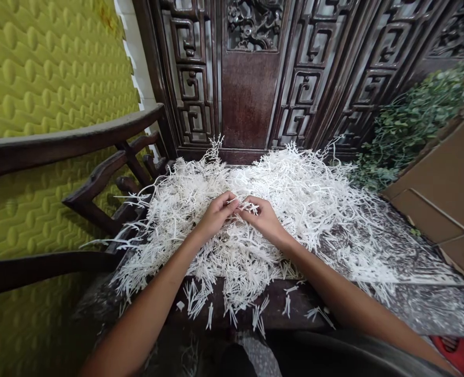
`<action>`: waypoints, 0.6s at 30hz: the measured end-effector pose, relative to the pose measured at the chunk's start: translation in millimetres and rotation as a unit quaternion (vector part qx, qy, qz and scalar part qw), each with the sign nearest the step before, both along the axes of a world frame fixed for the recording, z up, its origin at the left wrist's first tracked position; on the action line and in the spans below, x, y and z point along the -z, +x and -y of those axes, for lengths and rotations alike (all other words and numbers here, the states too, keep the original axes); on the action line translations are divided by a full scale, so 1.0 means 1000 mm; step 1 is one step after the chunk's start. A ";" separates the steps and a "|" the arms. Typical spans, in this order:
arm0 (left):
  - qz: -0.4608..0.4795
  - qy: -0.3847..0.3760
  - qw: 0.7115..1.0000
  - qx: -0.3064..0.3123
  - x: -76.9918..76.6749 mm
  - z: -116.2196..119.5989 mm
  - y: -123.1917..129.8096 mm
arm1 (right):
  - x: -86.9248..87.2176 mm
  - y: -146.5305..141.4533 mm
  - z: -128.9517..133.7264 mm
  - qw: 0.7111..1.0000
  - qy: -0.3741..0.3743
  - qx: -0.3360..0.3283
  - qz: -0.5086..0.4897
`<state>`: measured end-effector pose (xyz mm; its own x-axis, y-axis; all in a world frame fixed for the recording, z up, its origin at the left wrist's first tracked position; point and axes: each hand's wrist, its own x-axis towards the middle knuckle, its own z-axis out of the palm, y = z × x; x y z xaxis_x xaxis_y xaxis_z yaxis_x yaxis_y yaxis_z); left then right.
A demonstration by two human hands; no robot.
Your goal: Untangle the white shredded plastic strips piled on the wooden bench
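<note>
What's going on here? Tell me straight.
A person is working both bare hands through a large heap of white branching sprigs piled on a dark wooden table. The left hand and right hand meet in the middle of the heap, around a small sprig. Loose pieces lie scattered toward the near edge, and a carved wooden lattice screen stands behind.
</note>
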<state>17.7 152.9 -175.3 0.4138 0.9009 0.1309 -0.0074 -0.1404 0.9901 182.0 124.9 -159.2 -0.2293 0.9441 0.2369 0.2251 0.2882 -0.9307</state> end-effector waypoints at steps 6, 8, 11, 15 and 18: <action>-0.005 0.012 1.000 -0.009 0.001 -0.001 0.000 | 0.002 -0.001 -0.002 0.999 -0.008 -0.001 -0.040; -0.007 0.012 1.000 0.006 0.000 -0.001 0.000 | 0.005 -0.001 -0.005 0.999 -0.012 0.003 -0.052; -0.006 0.010 1.000 0.014 -0.003 0.000 -0.001 | 0.009 -0.001 -0.007 0.998 -0.017 -0.001 -0.058; 0.016 -0.023 0.999 0.026 -0.002 -0.002 -0.004 | 0.008 0.001 -0.008 0.998 -0.016 -0.024 -0.059; 0.052 -0.083 0.995 0.029 0.001 -0.004 -0.006 | 0.007 0.003 -0.008 0.994 -0.042 -0.051 -0.083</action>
